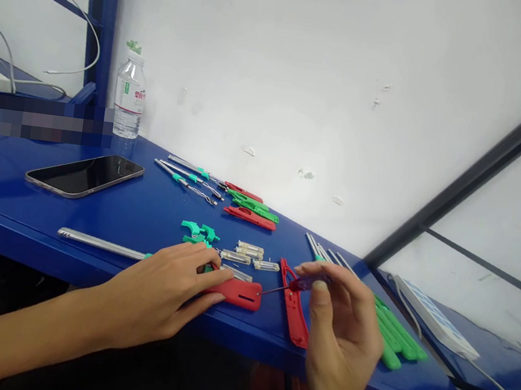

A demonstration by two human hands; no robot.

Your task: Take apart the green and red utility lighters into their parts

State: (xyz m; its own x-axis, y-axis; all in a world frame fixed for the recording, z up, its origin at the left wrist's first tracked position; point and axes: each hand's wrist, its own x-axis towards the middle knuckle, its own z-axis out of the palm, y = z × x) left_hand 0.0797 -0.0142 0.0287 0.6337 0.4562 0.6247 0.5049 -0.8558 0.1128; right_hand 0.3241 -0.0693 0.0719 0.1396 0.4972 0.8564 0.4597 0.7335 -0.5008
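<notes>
My left hand presses a red plastic handle piece down on the blue table, fingers closed over its left end. A metal rod sticks out to the left from under that hand. My right hand pinches a small dark-red screwdriver whose thin tip points left at the red piece. A second red handle half lies open just beside the right hand. Several clear small tubes and green plastic clips lie right behind the left hand.
A phone lies at the left and a water bottle stands by the wall. Assembled tools with red and green handles lie further back. Green handle halves and metal rods are at the right. A dark frame bar slants at right.
</notes>
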